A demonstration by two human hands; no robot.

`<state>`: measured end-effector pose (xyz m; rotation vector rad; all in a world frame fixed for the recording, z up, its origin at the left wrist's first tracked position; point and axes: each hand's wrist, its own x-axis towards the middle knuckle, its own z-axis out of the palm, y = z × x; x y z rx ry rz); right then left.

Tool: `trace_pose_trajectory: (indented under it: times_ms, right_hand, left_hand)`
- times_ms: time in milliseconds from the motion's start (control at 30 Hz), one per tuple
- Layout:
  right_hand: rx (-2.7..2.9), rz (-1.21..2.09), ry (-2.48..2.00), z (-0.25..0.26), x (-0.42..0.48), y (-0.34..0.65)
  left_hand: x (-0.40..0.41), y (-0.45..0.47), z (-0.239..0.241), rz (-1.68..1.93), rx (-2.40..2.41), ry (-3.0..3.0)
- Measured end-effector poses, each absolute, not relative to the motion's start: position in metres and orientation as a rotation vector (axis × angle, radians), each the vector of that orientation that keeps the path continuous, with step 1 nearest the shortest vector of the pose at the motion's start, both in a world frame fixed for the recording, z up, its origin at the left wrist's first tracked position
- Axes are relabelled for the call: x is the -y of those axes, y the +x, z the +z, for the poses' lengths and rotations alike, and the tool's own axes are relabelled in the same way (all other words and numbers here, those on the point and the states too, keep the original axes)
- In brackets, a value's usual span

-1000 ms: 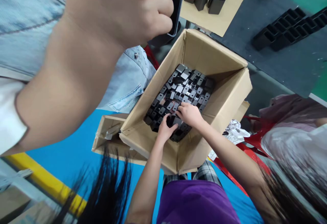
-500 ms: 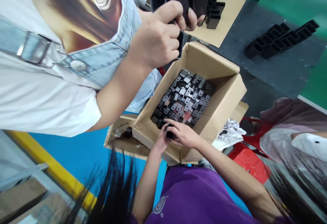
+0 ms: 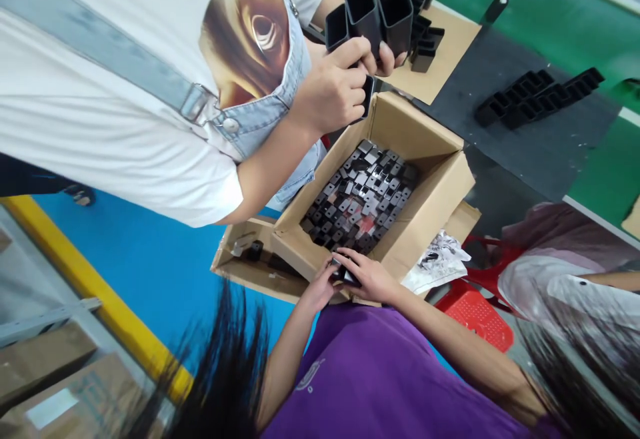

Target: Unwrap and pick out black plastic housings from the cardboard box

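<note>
Between my two hands is a small black rectangular part (image 3: 344, 273), held close to my body at the near edge of an open cardboard box (image 3: 431, 215). The fingers of my left hand (image 3: 320, 284) close on its left side. My right hand (image 3: 369, 275) grips it from the right, fingers bent over the top. Inside the box lie many loose small black and grey parts (image 3: 373, 192), some with a round hole. My fingers partly hide the held part, so its exact shape cannot be made out.
At the upper left a co-worker's hand (image 3: 330, 89) holds several black rectangular tubes (image 3: 363, 12). More black tubes (image 3: 535, 100) lie on the dark table (image 3: 565, 152). A second cardboard box (image 3: 250, 272) is at left, a red stool (image 3: 477, 315) at right.
My hands have come nearer my body with the black part, from over the box to its near edge. The camera view has shifted; the co-worker still holds the tubes.
</note>
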<state>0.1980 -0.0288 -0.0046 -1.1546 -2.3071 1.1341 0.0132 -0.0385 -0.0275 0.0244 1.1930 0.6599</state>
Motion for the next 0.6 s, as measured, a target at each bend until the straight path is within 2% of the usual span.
trace_pose_trajectory:
  times_ms: [233,600]
  right_hand:
    - [2.189,1.230,-1.155,0.003,0.041,0.207]
    - [2.224,1.265,-1.081,0.016,0.045,0.218]
  left_hand:
    - [0.050,0.002,-0.006,0.522,-1.070,0.007]
    - [0.075,0.028,-0.010,0.655,-1.309,0.328]
